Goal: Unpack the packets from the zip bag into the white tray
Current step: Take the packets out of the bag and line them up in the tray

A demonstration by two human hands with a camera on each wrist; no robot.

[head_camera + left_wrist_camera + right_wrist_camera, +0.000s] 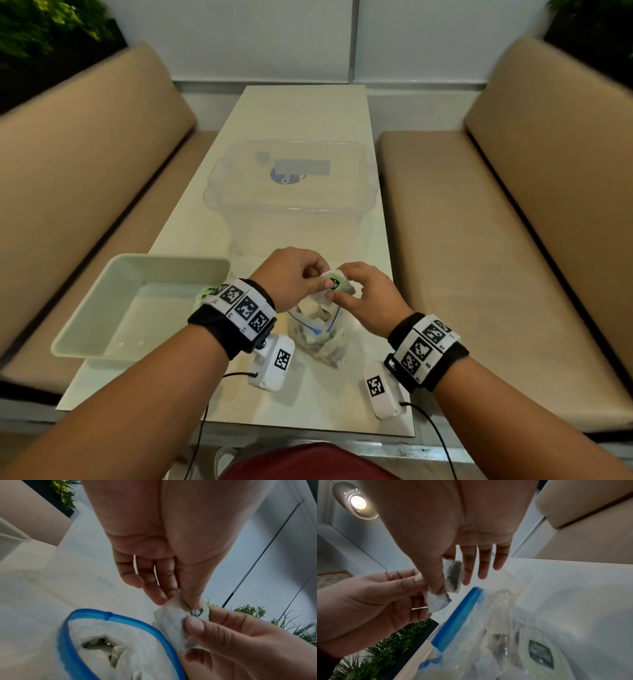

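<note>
Running away from the person, a long pale tabletop point(298, 113) stands between two tan cushioned benches point(513, 192), with a white panelled wall at its far end and green plants in both far corners. Just below the grip stands the zip bag point(320, 337), its blue-edged mouth open and facing up, more packets crumpled inside; the bag's long axis is roughly upright. Both hands meet over that mouth on one small white packet point(334, 284) with a green label. The left hand point(291, 277) pinches it between thumb and fingertips from one side, and the right hand point(368, 298) pinches it between thumb and forefinger from the other, its remaining fingers extended. The packet is held above the bag's rim, label face turned upward; which way its long axis runs cannot be told. To the left of the grip, at the tabletop's edge, sits the white tray point(85, 329), a packet with green print showing at its near right corner behind the left wrist. Beyond the grip stands a clear plastic bin point(291, 205).
</note>
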